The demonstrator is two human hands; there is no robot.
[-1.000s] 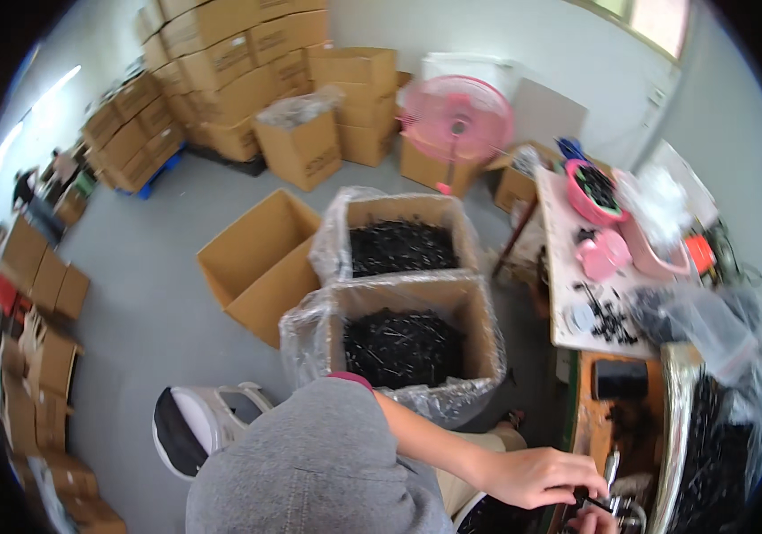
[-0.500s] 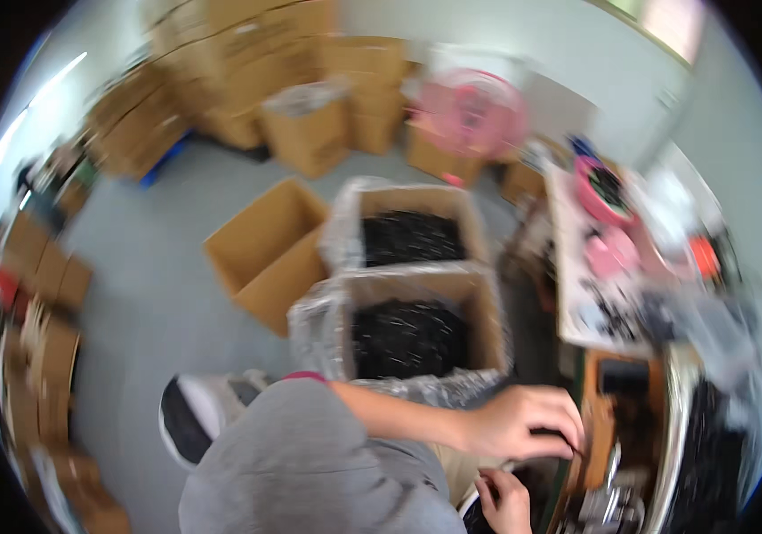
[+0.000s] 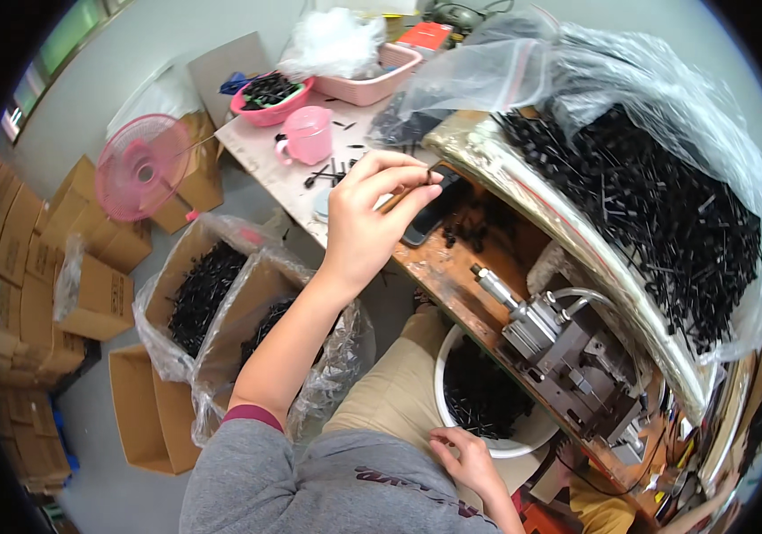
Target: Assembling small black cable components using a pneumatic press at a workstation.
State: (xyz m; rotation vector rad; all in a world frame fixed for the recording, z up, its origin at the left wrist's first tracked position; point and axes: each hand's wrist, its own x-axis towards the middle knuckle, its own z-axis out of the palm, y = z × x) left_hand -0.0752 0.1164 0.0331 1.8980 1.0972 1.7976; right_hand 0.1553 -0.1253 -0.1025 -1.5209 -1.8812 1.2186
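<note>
My left hand [image 3: 367, 218] reaches up over the wooden workbench [image 3: 434, 267], with thumb and forefinger pinched on the upper end of a black phone [image 3: 427, 218] lying there. My right hand [image 3: 463, 456] rests low by my lap, its fingers spread on the rim of a white bucket [image 3: 452, 427] that holds small black parts. A grey metal press fixture [image 3: 568, 356] with a cylinder stands on the bench just right of the bucket.
A big plastic-lined bin of black parts [image 3: 657, 205] fills the right. A pink cup [image 3: 307, 135], pink bowl [image 3: 271, 96] and pink tray [image 3: 372, 80] sit on the far table. Two bagged boxes of black parts [image 3: 212, 294], a pink fan [image 3: 142, 167] and stacked cartons [image 3: 34, 267] stand at the left.
The view has swung from the floor boxes up to the workbench. My left hand has moved from the fixture up to the phone, and my right hand has dropped to the bucket rim.
</note>
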